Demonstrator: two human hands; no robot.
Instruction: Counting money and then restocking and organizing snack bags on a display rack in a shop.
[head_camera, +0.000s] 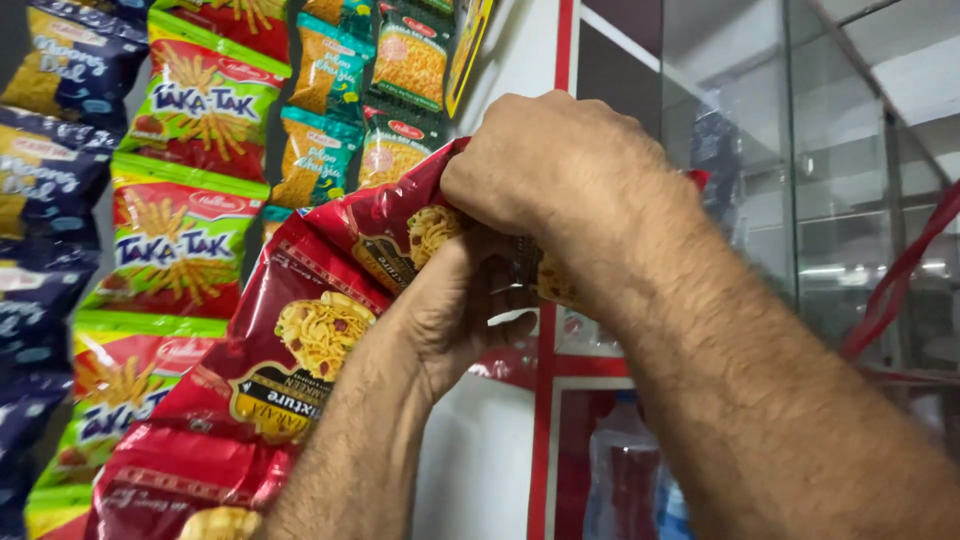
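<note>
Clearly, chain of glossy red foil snack packets with yellow mixture pictures (300, 330) is held up against white wall panel (480, 440), draped from hands down to lower left. Right hand (560, 165) is closed in fist over top packet's upper edge. Left hand (450, 300) is curled beneath, fingers pinching same packet from below. Film judged thin, slick, crinkly; contents light, brittle, easily crushed. Best gripped at flat sealed seam, not puffed middle. Green and blue snack strips (190, 170) hang beside, at left.
</note>
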